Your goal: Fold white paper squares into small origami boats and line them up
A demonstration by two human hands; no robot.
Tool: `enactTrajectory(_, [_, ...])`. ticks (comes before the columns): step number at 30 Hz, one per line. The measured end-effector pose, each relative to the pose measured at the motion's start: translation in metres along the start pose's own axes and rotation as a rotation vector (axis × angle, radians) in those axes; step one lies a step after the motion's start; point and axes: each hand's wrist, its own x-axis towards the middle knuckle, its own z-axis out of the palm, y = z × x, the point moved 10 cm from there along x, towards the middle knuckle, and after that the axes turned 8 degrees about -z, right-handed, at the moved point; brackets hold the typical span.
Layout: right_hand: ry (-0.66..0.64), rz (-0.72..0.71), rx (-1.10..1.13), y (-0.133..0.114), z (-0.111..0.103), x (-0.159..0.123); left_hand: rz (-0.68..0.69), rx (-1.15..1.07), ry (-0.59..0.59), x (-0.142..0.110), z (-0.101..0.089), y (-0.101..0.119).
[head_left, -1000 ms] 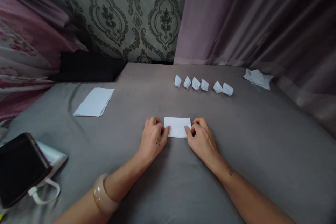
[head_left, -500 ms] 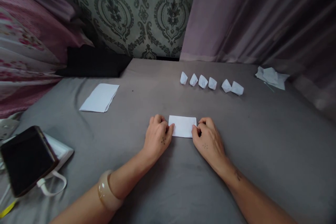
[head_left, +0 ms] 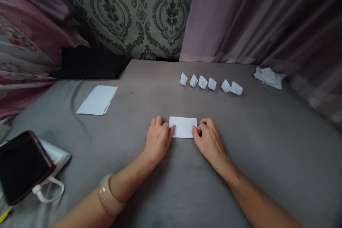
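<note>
White paper rectangle point(head_left: 183, 127) on grey cloth point(head_left: 267, 156), pinched at both short ends by the left hand point(head_left: 158, 139) and right hand point(head_left: 210, 142), fingertips half hidden! Six folded paper shapes point(head_left: 211, 83) line up far off; a black case point(head_left: 22, 162) is cut off near left.

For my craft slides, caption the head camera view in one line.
Left hand and right hand hold a white paper rectangle on grey fabric, six small paper boats lined up beyond.

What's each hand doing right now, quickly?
Left hand: closed on the left edge of the folded white paper.
Right hand: closed on its right edge.
</note>
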Motion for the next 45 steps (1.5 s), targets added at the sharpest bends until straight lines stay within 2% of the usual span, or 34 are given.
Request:
enactTrajectory(4, [0.037, 0.008, 0.059, 0.002, -0.004, -0.001, -0.013, 0.002, -0.010, 0.000, 0.000, -0.001])
enactTrajectory(7, [0.056, -0.098, 0.123, -0.011, -0.008, 0.000, -0.016, 0.001, 0.009, 0.000, -0.001, -0.001])
enactTrajectory(10, [-0.054, -0.288, 0.146, -0.032, -0.002, -0.001, 0.096, 0.007, 0.007, -0.001, 0.000, 0.011])
enactTrajectory(12, [-0.100, -0.344, 0.165, -0.039, 0.000, -0.002, 0.200, 0.016, -0.039, -0.003, 0.005, 0.020])
enactTrajectory(14, [-0.076, -0.325, 0.182, -0.038, -0.002, -0.002, 0.236, -0.014, -0.055, -0.004, 0.007, 0.023])
enactTrajectory(16, [-0.030, -0.265, 0.178, -0.035, -0.005, -0.002, 0.206, -0.074, -0.029, -0.004, 0.004, 0.021])
enactTrajectory(21, [0.026, -0.081, -0.014, -0.039, -0.003, -0.006, 0.040, -0.124, 0.016, -0.012, 0.004, 0.012])
enactTrajectory(24, [0.021, -0.006, -0.101, -0.045, 0.001, -0.011, -0.088, -0.113, -0.003, -0.017, 0.009, 0.002])
enactTrajectory(26, [0.015, 0.031, -0.108, -0.045, 0.003, -0.013, -0.119, -0.126, -0.022, -0.019, 0.011, -0.001])
enactTrajectory(31, [0.002, 0.060, -0.052, -0.036, 0.009, -0.015, -0.113, -0.184, -0.042, -0.019, 0.010, -0.007])
enactTrajectory(39, [-0.018, 0.068, 0.080, -0.002, 0.010, -0.014, -0.105, -0.211, -0.066, -0.018, 0.007, -0.020])
enactTrajectory(45, [-0.156, 0.079, 0.255, 0.016, 0.014, -0.008, -0.097, -0.233, -0.110, -0.016, 0.008, -0.022])
